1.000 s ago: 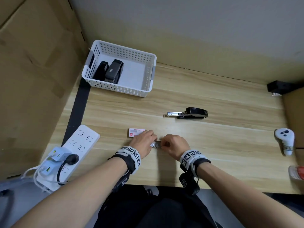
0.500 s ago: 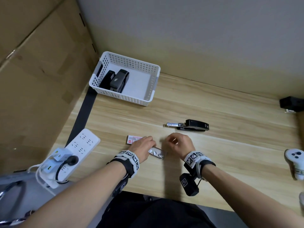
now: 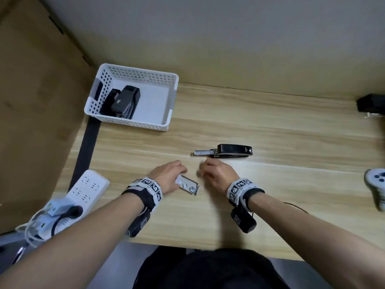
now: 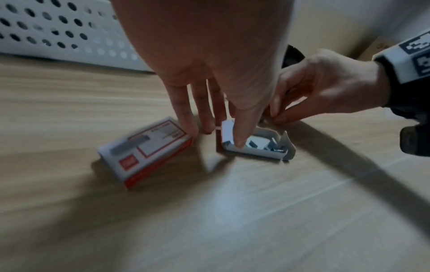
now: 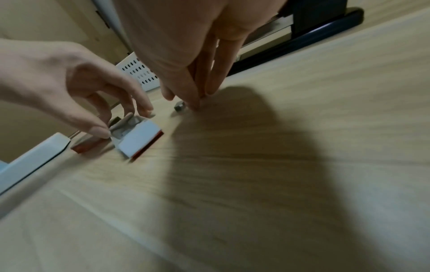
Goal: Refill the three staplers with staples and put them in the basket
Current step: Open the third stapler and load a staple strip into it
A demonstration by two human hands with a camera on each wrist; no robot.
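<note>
Two black staplers [image 3: 123, 103] lie in the white basket [image 3: 166, 101] at the back left. The third stapler [image 3: 231, 151] lies on the desk with its metal staple rail [image 3: 201, 152] pulled out to the left. Just in front of it, my left hand [image 3: 180, 175] pinches the end of the open staple tray [image 4: 256, 147] between thumb and forefinger. The tray's red-and-white sleeve [image 4: 146, 152] lies beside it. My right hand [image 5: 197, 103] pinches a short staple strip [image 5: 179, 107] just above the desk, between tray and stapler.
A white power strip [image 3: 83, 190] with plugs sits at the front left, and cardboard walls the left side. A white controller [image 3: 377, 184] lies at the right edge, with a black object [image 3: 370, 103] at the back right. Bare desk lies between basket and stapler.
My right hand has left the tray and moved up toward the stapler with staples pinched. The left hand stays on the tray, which now lies open. The head view tilted.
</note>
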